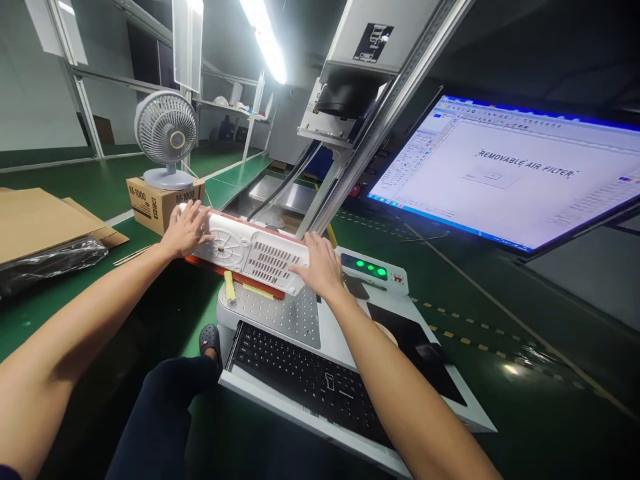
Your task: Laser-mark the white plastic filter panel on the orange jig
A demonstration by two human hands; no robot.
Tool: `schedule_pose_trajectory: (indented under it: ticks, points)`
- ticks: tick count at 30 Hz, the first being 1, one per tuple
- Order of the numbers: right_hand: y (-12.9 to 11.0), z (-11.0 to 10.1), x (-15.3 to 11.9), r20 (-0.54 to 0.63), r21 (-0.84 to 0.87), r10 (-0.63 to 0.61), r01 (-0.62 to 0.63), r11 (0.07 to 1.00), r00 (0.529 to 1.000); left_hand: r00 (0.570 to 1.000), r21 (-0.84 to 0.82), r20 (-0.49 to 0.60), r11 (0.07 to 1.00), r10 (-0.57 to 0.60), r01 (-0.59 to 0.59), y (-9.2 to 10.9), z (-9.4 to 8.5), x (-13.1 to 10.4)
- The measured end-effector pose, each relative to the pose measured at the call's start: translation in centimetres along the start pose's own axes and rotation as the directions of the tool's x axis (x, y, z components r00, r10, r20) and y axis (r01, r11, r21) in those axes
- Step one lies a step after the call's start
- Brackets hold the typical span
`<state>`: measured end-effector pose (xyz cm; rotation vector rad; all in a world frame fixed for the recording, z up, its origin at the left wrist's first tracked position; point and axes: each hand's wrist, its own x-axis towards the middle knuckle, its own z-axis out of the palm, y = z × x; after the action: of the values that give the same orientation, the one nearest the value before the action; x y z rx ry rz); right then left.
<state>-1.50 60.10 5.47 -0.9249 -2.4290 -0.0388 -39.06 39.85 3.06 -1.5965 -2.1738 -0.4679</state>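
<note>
A long white plastic panel (245, 248) with a round spoked part and a slotted grille is tilted up over the machine's perforated metal plate (295, 320). My left hand (190, 229) grips its left end, fingers over the top edge. At the right end my right hand (323, 263) holds it too, thumb on the front face. Behind and beneath the panel runs an orange-red strip (265, 288). A small yellow block (229, 287) stands on the plate just below the panel.
Above hangs the machine's head (350, 93) on a metal column. A keyboard (310, 380) lies in front, with green-lit buttons (371, 268) at right. The monitor (510, 173) shows "REMOVABLE AIR FILTER". A fan (167, 133) stands on a carton (155, 207); flat cardboard (45, 220) lies left.
</note>
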Motion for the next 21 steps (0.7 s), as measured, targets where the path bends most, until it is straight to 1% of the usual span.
schedule_pose_trajectory:
  ticks: [1,3,4,6,8,9,11,12,13,14,16,17,19,21]
  points:
    - [0.4,-0.1,-1.6,-0.053,0.036,0.019,-0.017,0.999,0.998,1.000,-0.003,-0.010,1.000,-0.020,0.020,-0.5,-0.1,-1.7]
    - [1.6,0.1,-6.2,-0.099,0.124,0.096,-0.083,0.989,0.990,0.999,-0.009,0.028,0.999,-0.040,0.040,-2.2,-0.1,-5.9]
    - [2.5,0.3,-9.1,-0.092,0.166,0.137,-0.121,0.979,0.986,0.996,-0.005,0.074,0.999,-0.040,0.040,-3.3,-0.1,-8.3]
    - [4.5,0.9,-15.9,-0.028,0.220,0.229,-0.217,0.951,0.973,0.984,0.029,0.165,0.998,-0.064,0.060,-6.0,-0.2,-13.2]
    - [6.5,1.5,-23.3,0.049,0.224,0.354,-0.356,0.907,0.934,0.951,0.087,0.278,0.990,-0.132,0.112,-8.6,-0.2,-17.4]
    - [7.4,1.8,-26.8,0.073,0.212,0.428,-0.434,0.876,0.901,0.929,0.114,0.330,0.984,-0.166,0.136,-9.7,-0.2,-19.1]
    - [8.4,2.3,-32.8,0.086,0.189,0.553,-0.559,0.807,0.828,0.892,0.146,0.396,0.974,-0.218,0.173,-11.0,-0.3,-21.2]
    - [8.6,2.5,-35.0,0.082,0.184,0.589,-0.593,0.784,0.804,0.883,0.157,0.407,0.970,-0.235,0.186,-11.2,-0.4,-21.7]
    - [8.6,2.6,-36.8,0.076,0.184,0.604,-0.607,0.773,0.793,0.877,0.170,0.409,0.966,-0.250,0.196,-11.2,-0.6,-22.0]
    - [8.4,2.8,-37.9,0.071,0.187,0.603,-0.604,0.775,0.795,0.874,0.186,0.407,0.961,-0.265,0.205,-10.9,-0.8,-22.0]
    - [7.6,3.1,-38.6,0.065,0.193,0.565,-0.566,0.802,0.823,0.865,0.218,0.406,0.951,-0.294,0.220,-10.2,-1.2,-21.7]
    - [7.1,3.3,-38.3,0.069,0.191,0.539,-0.541,0.819,0.840,0.860,0.227,0.410,0.948,-0.303,0.225,-9.8,-1.3,-21.6]
    - [6.1,3.7,-36.7,0.093,0.172,0.493,-0.502,0.848,0.865,0.858,0.222,0.413,0.948,-0.305,0.229,-9.4,-1.5,-21.5]
    - [5.3,4.0,-34.5,0.149,0.121,0.475,-0.492,0.862,0.868,0.865,0.215,0.396,0.947,-0.307,0.238,-9.4,-1.4,-21.6]
